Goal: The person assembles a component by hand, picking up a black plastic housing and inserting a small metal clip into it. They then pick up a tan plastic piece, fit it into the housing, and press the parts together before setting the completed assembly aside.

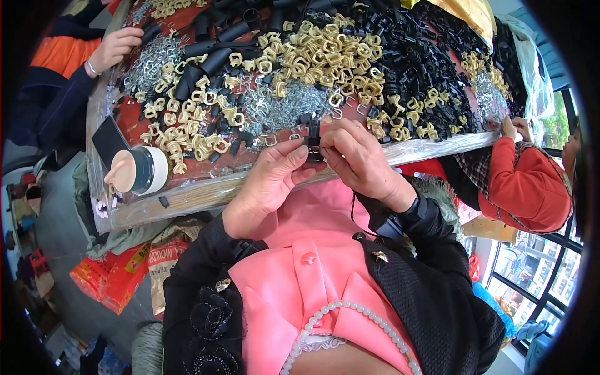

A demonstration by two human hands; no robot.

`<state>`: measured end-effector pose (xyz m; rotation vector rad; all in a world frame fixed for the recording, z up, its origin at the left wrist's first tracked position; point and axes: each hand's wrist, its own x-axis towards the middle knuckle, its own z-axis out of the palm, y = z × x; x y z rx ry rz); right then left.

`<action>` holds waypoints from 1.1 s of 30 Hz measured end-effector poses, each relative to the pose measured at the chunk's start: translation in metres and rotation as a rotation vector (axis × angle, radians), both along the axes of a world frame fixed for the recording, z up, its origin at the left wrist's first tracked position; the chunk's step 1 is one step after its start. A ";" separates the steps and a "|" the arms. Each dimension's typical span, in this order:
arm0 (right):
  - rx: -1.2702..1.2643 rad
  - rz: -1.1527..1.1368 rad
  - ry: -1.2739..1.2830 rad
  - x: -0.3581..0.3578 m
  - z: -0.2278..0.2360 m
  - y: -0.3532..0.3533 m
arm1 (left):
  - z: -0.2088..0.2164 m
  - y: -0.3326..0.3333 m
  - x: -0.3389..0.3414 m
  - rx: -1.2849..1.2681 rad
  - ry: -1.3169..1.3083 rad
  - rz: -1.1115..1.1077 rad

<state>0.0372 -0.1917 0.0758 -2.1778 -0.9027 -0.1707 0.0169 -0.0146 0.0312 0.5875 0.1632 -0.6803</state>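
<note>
Close to the table's near edge, my left hand [273,175] grips a small black plastic part [313,139], its thumb pressed along one side. My right hand [357,156] is closed at the other side of that part, with thumb and forefinger pinched together. Whether a smaller piece sits in the right pinch is hidden by the fingers. Just beyond both hands lie a heap of small silvery metal pieces [300,100] and a few bent wire clips. Tan plastic buckle-like parts [328,53] are piled farther back, and black plastic parts [406,62] spread to the right.
On the table's left stand a lidded dark jar [150,169] and a dark phone-like slab [110,142]. Plastic film wraps the wooden table edge [181,200]. A person's hand [119,47] reaches in at upper left; another person in a red sleeve [515,187] works at right.
</note>
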 end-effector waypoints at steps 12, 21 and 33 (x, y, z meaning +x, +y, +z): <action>-0.015 0.040 0.035 -0.009 -0.003 -0.002 | 0.012 0.000 -0.006 0.135 -0.082 0.022; -0.258 0.006 -0.279 0.065 -0.017 0.028 | -0.003 0.025 -0.001 0.147 -0.056 0.115; -0.367 -0.083 -0.298 0.102 -0.041 0.054 | -0.006 0.038 0.002 0.167 -0.057 0.361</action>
